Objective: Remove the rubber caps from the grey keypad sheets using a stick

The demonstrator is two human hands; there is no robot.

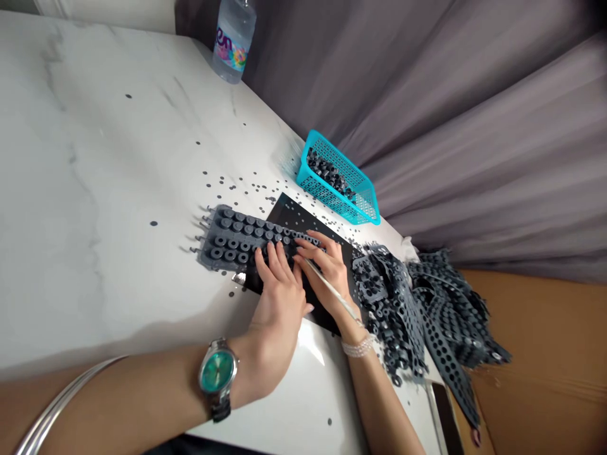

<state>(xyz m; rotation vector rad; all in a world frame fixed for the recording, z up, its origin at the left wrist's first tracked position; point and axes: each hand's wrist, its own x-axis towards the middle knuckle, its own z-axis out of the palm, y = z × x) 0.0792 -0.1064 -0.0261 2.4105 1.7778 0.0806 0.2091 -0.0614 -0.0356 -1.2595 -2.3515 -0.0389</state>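
Note:
A dark grey rubber sheet point(232, 237) with rows of round ring-shaped parts lies across a black mat point(315, 297), its left end over the white table. My left hand point(279, 291) lies on the sheet with its fingers stretched out, pressing on the lower rows. Just to the right, my right hand point(327, 272) holds a thin pale stick-like tool point(332, 287) between its fingers, its tip at the sheet near the left fingertips. The fingers of my right hand touch the sheet's right part. The tool's tip is hidden by the fingers.
A turquoise basket point(339, 205) of small dark parts stands behind the mat. Small black discs are scattered on the table point(118, 177). A water bottle point(234, 44) stands at the back edge. Perforated rubber sheets point(446, 309) and loose rings pile up right, near a cardboard box point(545, 335).

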